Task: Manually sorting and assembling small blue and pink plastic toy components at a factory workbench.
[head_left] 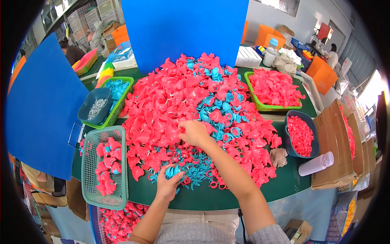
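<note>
My left hand (167, 186) is at the near edge of the heap, its fingers curled round a shiny blue plastic shell piece (173, 172). Farther in, my right hand (194, 133) dips over the heap of pink plastic parts (162, 95), thumb and fingers drawn together. What sits between those fingertips blends with the pink behind it. Blue curved shells (221, 114) lie in the middle of the heap. Small blue pieces (195, 168) and pink rings (221, 183) spread just right of my left hand.
A mesh basket (87, 179) of pink-and-blue assembled pieces stands left. Behind it are a bowl of metal screws (97, 106) and a green tray (129, 87). At right are a pink-filled tray (264, 107), a dark bowl (288, 140), a bottle (315, 164) and a carton (331, 142).
</note>
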`<state>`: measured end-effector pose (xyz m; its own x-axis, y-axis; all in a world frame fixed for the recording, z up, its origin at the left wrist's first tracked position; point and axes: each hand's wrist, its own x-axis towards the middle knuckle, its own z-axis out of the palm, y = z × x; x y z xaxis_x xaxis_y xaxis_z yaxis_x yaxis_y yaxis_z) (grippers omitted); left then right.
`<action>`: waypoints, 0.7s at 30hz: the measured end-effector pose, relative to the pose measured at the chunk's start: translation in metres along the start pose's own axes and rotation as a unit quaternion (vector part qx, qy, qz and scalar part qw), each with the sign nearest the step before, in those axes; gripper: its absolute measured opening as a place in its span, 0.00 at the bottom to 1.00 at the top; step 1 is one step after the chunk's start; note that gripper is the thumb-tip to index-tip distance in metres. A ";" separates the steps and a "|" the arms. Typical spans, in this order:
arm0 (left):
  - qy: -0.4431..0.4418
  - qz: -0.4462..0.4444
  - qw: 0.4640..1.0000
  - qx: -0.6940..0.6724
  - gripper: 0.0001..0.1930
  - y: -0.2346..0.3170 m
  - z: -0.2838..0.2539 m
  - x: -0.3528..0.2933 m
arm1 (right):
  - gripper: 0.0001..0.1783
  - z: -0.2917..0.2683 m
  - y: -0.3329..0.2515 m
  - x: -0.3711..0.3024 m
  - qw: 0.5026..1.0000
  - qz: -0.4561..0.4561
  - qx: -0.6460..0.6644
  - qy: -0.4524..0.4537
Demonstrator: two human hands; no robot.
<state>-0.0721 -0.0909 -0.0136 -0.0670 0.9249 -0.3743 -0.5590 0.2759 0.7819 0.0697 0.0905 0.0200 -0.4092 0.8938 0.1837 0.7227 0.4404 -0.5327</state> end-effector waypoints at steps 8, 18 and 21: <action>0.015 -0.016 1.000 -0.013 0.20 0.009 -0.003 -0.004 | 0.26 -0.045 0.017 0.033 0.985 0.093 0.079 -0.119; 0.005 -0.026 0.999 -0.025 0.19 0.006 0.005 -0.003 | 0.24 -0.019 -0.025 0.049 0.953 -0.091 0.278 0.079; 0.027 -0.013 0.999 -0.028 0.19 0.010 -0.005 -0.002 | 0.30 -0.014 -0.023 0.030 0.986 -0.051 -0.055 -0.151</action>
<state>-0.0815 -0.0910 -0.0073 -0.0945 0.9018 -0.4217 -0.6068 0.2836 0.7425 0.0486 0.1088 0.0489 -0.6183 0.7853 -0.0321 0.7185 0.5482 -0.4280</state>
